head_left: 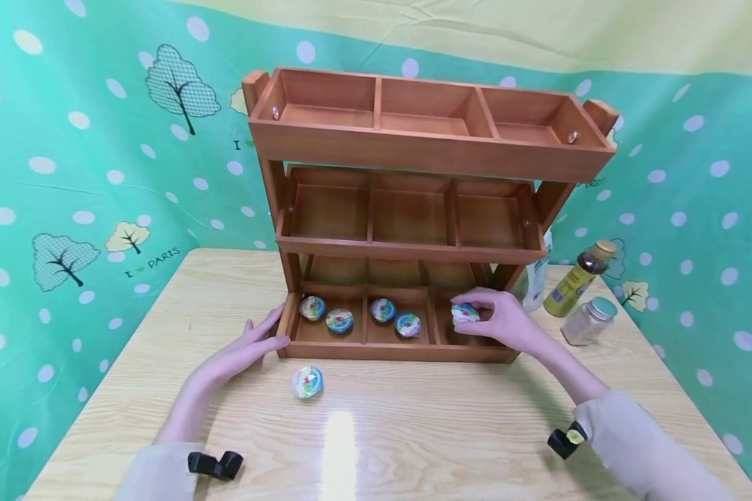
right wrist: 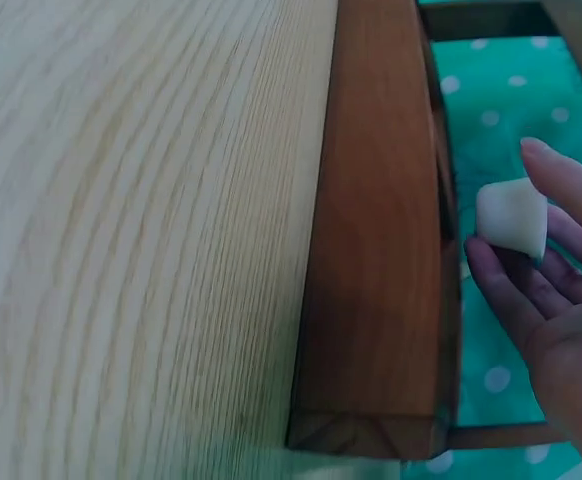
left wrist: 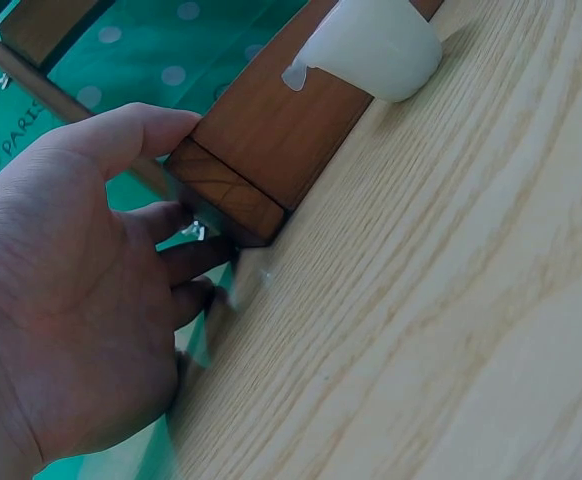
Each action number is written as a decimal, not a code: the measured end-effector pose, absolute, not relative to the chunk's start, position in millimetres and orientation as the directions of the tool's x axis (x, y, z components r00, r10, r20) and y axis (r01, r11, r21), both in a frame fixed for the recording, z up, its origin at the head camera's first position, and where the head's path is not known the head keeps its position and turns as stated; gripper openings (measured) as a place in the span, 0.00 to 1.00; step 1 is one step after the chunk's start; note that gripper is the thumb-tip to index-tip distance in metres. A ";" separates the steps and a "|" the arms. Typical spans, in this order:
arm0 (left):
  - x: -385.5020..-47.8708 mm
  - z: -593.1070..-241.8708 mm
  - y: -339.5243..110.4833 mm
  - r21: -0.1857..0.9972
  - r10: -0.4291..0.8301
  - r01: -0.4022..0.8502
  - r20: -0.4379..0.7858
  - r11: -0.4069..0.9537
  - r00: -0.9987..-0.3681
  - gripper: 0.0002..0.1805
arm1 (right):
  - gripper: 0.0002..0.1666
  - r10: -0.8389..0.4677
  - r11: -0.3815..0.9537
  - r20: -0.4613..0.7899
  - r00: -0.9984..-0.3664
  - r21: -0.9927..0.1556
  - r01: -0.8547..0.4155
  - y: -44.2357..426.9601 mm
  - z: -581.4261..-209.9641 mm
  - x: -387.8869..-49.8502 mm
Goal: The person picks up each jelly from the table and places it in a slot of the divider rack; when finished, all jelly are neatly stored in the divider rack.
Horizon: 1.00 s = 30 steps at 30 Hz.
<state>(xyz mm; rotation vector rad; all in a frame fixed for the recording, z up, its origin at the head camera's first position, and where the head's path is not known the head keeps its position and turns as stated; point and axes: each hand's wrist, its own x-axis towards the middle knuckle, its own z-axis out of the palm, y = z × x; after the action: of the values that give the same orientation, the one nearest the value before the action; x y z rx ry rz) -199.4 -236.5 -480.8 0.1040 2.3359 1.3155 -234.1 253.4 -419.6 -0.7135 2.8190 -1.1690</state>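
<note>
Pinches a small cup (head_left: 465, 312) between thumb and fingers of the right hand (head_left: 504, 320), at the right compartment of the wooden rack's (head_left: 401, 353) bottom tier. Has a smooth white body, tapering from its rim, and a shiny lid with blue-and-white print. Rests the left hand (head_left: 244, 351), thumb and fingers set apart, against the rack's left end. Shows four similar cups (head_left: 339, 321) in the rack's bottom left and middle compartments, plus a loose cup (head_left: 307, 382) just before its left end.
</note>
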 end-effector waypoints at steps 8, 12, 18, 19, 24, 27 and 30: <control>-198.4 -481.5 -237.7 0.829 0.277 -0.159 -0.351 0.536 -0.895 0.46 | 0.27 -0.376 0.662 0.131 -0.917 -0.655 -0.365 249.4 -428.7 -255.8; -198.8 -481.6 -237.3 0.829 0.280 -0.151 -0.345 0.539 -0.896 0.46 | 0.26 -0.383 0.682 0.136 -0.914 -0.625 -0.379 245.8 -435.6 -262.5; -199.8 -481.2 -236.4 0.825 0.280 -0.150 -0.348 0.545 -0.895 0.46 | 0.27 -0.368 0.722 0.093 -0.925 -0.599 -0.347 240.5 -445.5 -268.4; -199.9 -481.0 -236.2 0.824 0.281 -0.149 -0.348 0.546 -0.894 0.46 | 0.27 -0.367 0.726 0.088 -0.926 -0.595 -0.345 239.6 -447.3 -268.8; -200.2 -480.3 -235.7 0.827 0.284 -0.151 -0.349 0.541 -0.893 0.47 | 0.27 -0.384 0.725 0.082 -0.920 -0.591 -0.355 236.0 -454.6 -269.7; -200.0 -480.4 -235.7 0.827 0.282 -0.156 -0.352 0.539 -0.892 0.46 | 0.27 -0.393 0.725 0.077 -0.916 -0.587 -0.360 234.5 -458.4 -270.5; -199.8 -480.5 -236.0 0.827 0.280 -0.156 -0.351 0.540 -0.894 0.45 | 0.26 -0.394 0.725 0.077 -0.916 -0.586 -0.362 233.2 -461.5 -271.3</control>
<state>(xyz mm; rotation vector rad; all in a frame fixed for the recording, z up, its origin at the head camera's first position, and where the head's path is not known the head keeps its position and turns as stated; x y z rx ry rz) -199.8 -236.0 -480.5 0.1008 2.3337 1.3178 -271.3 233.2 -461.5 -0.6288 2.8690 -0.9568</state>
